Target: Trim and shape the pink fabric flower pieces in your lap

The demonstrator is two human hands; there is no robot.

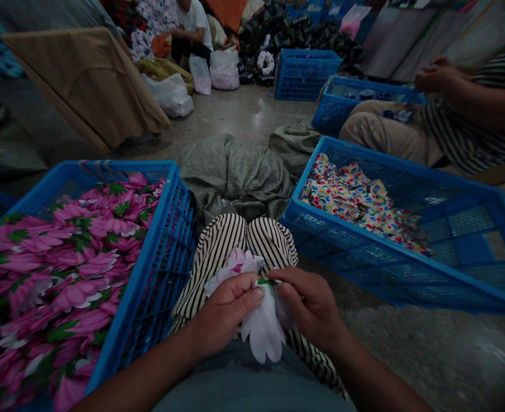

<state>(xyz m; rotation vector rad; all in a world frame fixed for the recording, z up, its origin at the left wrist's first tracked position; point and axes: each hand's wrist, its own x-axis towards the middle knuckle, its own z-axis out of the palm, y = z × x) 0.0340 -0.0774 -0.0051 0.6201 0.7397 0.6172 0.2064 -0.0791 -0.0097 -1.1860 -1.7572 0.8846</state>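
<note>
Over the lap, my left hand [231,312] pinches the left side of a white fabric flower [263,332] between thumb and fingers. My right hand [310,303] is closed on the same flower's right side, near its green top. The white petals hang down between the two hands. Another white and pink flower [239,264] lies on the striped trousers [218,234], just beyond my left hand. To the left, a blue crate [173,229] holds a heap of pink flowers [85,263] with green leaves.
At the right a blue crate [364,232] contains colourful printed fabric pieces [359,194]. A grey-green sack [235,169] lies ahead. Beyond the right crate sits a person in stripes [484,103]; another person [194,28] sits far back. A cloth-covered board [85,86] leans at the left.
</note>
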